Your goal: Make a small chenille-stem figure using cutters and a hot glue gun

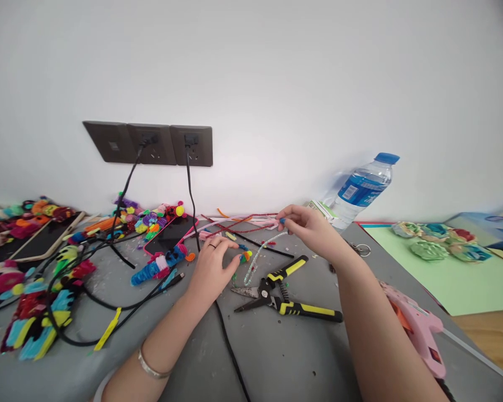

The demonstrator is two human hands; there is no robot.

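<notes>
My right hand [308, 226] is raised near the wall side of the table, thumb and finger pinched on the upper end of a strand of small clear beads [256, 258]. The strand curves down to the tabletop by the tips of yellow-and-black pliers [272, 290], which lie with their jaws apart. My left hand [213, 262] rests low over the table, thumb apart from the fingers, some fingertips hidden. Just beyond its thumb is a small multicoloured piece [246, 256], too small to name.
Fuzzy pipe-cleaner figures [42, 318], black cables [129, 307] and a pink-edged phone [170, 237] lie to the left. Red pipe cleaners [251, 218] lie at the back. To the right are a tilted water bottle [360, 190], a pink glue gun [419, 329] and green paper [456, 285].
</notes>
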